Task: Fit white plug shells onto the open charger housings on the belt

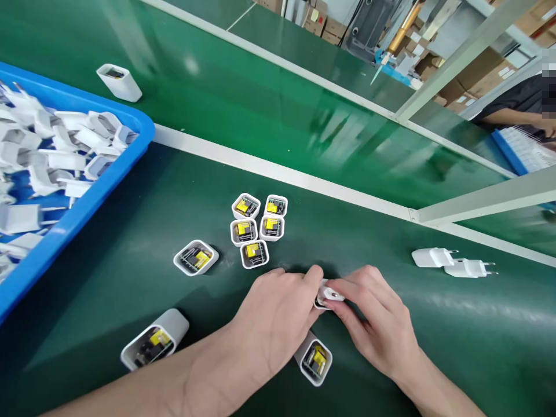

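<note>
Near the middle of the bench my left hand (282,313) is closed around a white charger housing (320,302). The fingers of my right hand (377,318) pinch a white plug cap (333,294) at the housing's open end; how deep it sits is hidden by the fingers. Just below my left hand lies another open charger housing (316,364), its yellow and black circuit parts showing. Beyond the hands stands a cluster of several open housings (254,255) with similar parts inside. To the left are two more, one upright (195,258) and one on its side (158,341).
A blue tray (143,130) of white plug caps (56,156) fills the left edge. Two chargers with pins (434,257) lie at the right. Beyond a pale rail (278,172), a single housing (119,82) rests on the green surface. Another person's arm (516,117) shows at far right.
</note>
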A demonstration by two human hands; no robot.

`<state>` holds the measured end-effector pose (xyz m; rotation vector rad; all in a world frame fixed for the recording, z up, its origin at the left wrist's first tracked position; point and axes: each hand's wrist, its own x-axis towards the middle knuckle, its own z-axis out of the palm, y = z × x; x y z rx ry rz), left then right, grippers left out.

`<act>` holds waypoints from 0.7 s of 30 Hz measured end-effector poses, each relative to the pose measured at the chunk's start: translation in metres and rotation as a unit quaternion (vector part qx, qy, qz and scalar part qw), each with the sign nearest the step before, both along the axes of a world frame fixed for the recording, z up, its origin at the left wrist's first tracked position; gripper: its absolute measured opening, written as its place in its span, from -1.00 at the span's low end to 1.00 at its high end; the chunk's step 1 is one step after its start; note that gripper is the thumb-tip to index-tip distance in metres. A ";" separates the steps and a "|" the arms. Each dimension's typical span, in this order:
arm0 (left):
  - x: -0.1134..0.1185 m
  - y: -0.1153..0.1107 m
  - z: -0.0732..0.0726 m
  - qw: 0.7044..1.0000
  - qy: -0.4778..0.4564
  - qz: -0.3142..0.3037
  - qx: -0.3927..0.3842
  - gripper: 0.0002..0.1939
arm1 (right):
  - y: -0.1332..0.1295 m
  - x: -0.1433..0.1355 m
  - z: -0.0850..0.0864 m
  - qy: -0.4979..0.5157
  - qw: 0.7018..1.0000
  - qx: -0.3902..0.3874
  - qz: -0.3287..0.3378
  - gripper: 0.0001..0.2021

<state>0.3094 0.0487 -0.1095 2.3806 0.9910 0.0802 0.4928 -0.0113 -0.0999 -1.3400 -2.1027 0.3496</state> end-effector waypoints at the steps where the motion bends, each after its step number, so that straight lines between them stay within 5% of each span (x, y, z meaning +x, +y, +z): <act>1: 0.000 0.000 0.000 1.000 0.000 0.001 -0.002 -0.92 | 0.000 0.001 0.000 -0.001 1.000 -0.003 0.005 -0.73; 14: 0.000 -0.002 0.005 0.999 -0.005 -0.010 0.030 -0.95 | -0.001 -0.002 0.001 -0.025 1.000 -0.008 0.004 -0.73; 21: 0.002 0.007 0.011 1.000 0.019 -0.011 0.006 -0.91 | 0.001 -0.005 0.008 -0.085 0.995 -0.051 0.007 -0.90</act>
